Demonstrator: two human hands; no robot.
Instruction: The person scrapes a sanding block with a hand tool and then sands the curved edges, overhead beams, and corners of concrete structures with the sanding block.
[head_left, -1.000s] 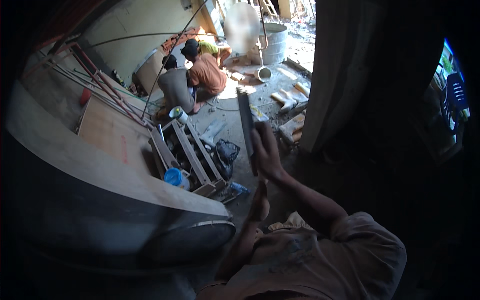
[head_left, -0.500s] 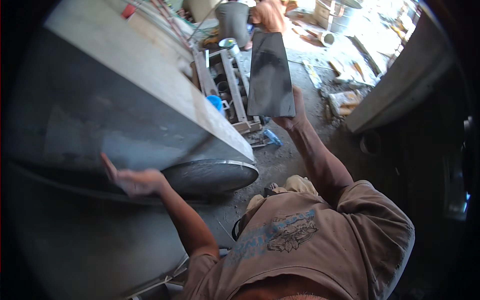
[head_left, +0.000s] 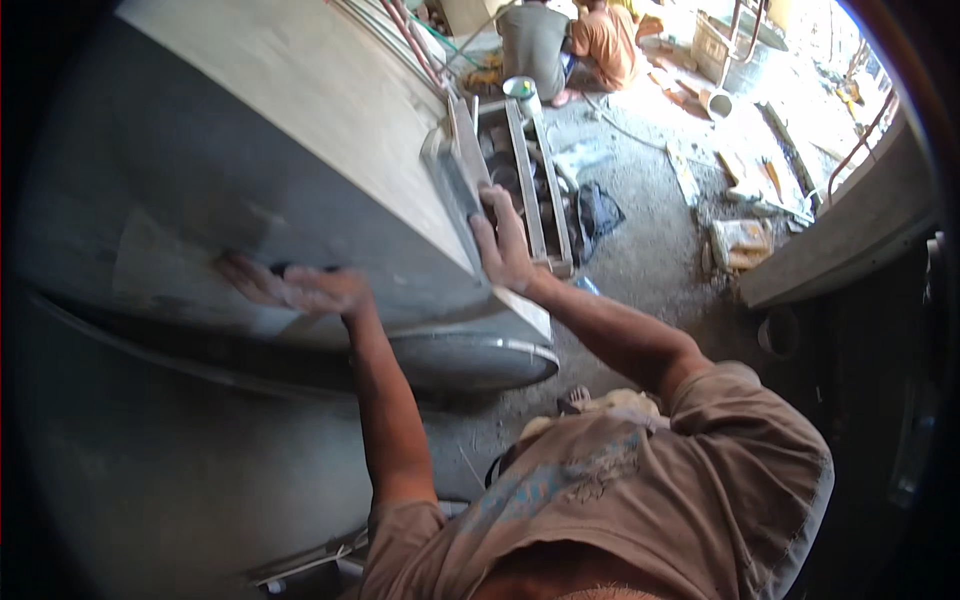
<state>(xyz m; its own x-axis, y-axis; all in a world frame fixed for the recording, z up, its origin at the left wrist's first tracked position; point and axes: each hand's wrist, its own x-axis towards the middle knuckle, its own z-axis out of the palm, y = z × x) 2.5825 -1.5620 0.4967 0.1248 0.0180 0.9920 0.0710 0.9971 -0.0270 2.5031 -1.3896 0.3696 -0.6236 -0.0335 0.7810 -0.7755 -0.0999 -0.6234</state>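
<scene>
Head view: my right hand, at the centre of the frame, has its fingers curled around a flat, long-bladed tool; the handle is hidden. The tool stands at the right edge of a pale wall band that slants down from the upper left; whether it touches, I cannot tell. My left hand, left of centre, is spread flat with fingers extended, before the dark grey wall face; I cannot make out contact. Below lies a dark rounded slab. Beyond the tool, at upper centre, I note a slatted wooden frame, an open tin and a black bag.
</scene>
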